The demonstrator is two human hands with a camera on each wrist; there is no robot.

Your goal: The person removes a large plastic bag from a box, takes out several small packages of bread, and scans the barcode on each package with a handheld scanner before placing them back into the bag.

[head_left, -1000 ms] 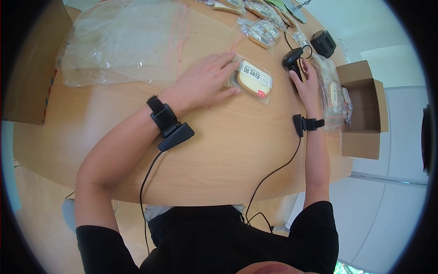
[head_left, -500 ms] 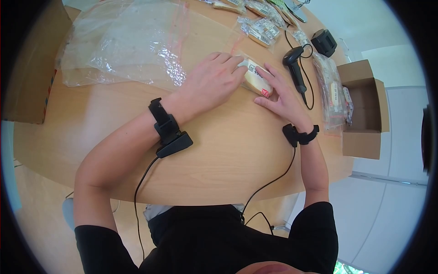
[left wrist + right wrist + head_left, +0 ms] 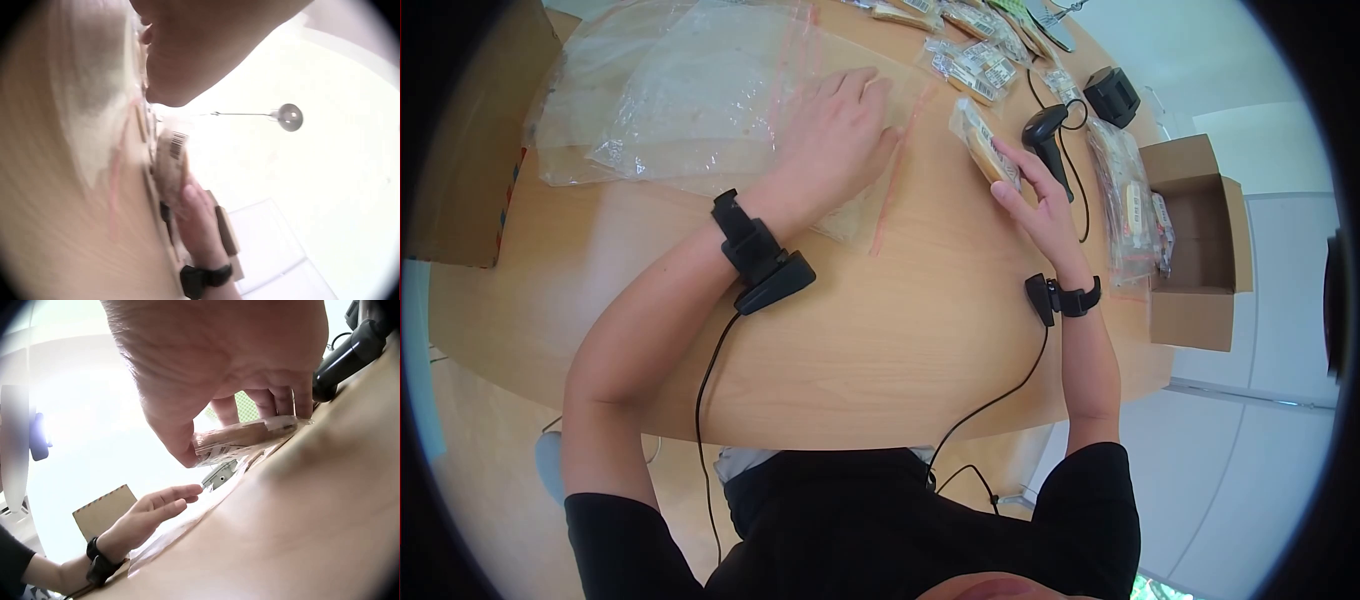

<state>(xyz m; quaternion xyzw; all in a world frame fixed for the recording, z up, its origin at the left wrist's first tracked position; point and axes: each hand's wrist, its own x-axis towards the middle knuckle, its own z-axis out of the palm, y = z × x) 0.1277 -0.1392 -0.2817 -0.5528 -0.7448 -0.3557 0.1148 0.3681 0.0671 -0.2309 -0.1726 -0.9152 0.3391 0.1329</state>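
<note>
My right hand point(image 3: 1043, 212) grips a clear-wrapped slice of bread point(image 3: 977, 145) between thumb and fingers, the packet tipped on edge. A barcode shows on its wrapper in the left wrist view, and the right wrist view has the packet point(image 3: 240, 439) held across the thumb and fingertips. My left hand point(image 3: 840, 140) lies over a clear plastic bag point(image 3: 852, 215) with a pink seal line, its fingers loosely extended and holding nothing. More large clear bags point(image 3: 670, 110) are spread to the left of it.
A black barcode scanner point(image 3: 1050, 150) with its cable lies just right of the packet. Several wrapped bread packets point(image 3: 970, 68) sit at the back. An open cardboard box point(image 3: 1200, 240) stands at the right, bagged packets point(image 3: 1122, 190) beside it, and another carton point(image 3: 475, 130) is at the left.
My right hand has left the scanner and taken hold of the bread packet, which is now tilted up and further right. My left hand has moved off the packet, leftward onto the plastic bag.
</note>
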